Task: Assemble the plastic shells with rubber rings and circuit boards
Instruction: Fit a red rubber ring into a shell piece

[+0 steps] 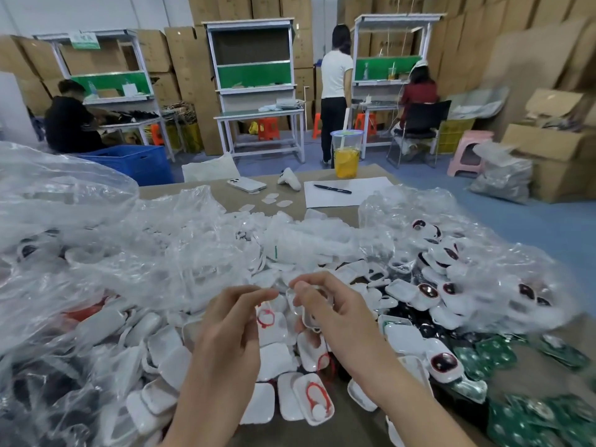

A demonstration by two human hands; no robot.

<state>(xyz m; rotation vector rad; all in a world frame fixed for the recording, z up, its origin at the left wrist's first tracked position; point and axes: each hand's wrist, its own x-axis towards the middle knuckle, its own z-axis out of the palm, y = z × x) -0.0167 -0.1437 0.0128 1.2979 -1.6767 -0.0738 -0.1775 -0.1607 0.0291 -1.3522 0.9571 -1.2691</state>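
My right hand grips a white plastic shell above the pile, fingers curled round it. My left hand is level with it, fingertips pinched close beside the shell; a thin clear or white piece may lie between them, too blurred to tell. Below the hands lie many white shells, some with a red rubber ring inside. Green circuit boards are heaped at the right.
Clear plastic bags of parts cover the left and middle of the table. Farther back stand a yellow drink cup, a phone, a sheet of paper with a pen. People work at benches behind.
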